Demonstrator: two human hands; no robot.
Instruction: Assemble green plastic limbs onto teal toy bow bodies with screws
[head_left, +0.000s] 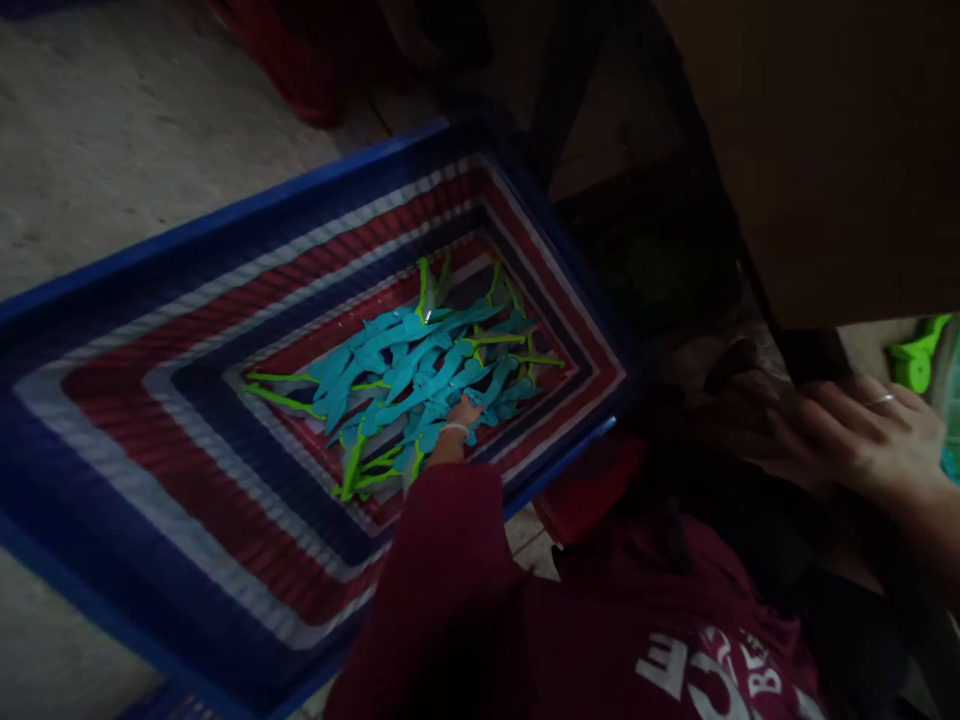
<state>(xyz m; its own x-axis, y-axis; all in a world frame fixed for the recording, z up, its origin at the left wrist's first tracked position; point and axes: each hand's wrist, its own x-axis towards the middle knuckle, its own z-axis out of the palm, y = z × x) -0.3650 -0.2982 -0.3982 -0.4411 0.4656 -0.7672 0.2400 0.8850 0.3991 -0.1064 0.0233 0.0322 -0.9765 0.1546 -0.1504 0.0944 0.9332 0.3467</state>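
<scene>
My left hand (465,410), in a maroon sleeve, reaches into a large striped crate (300,245). Its fingers are closed on a blue plastic piece at the lower right of a pile of blue pieces (405,365); the fingertips are partly hidden. Bright yellow-green strips (352,465) stick out around the pile. On the right, beneath a brown board, my right hand (862,430) wears a ring. It lies over something dark, fingers slightly bent and apart, with nothing seen in them.
The crate has a blue rim (217,215) and stands on a grey floor (90,130). A brown board (832,160) covers the upper right. At the right edge is a bright green object (913,365). Red items lie at the top and beside the crate. Much is dark.
</scene>
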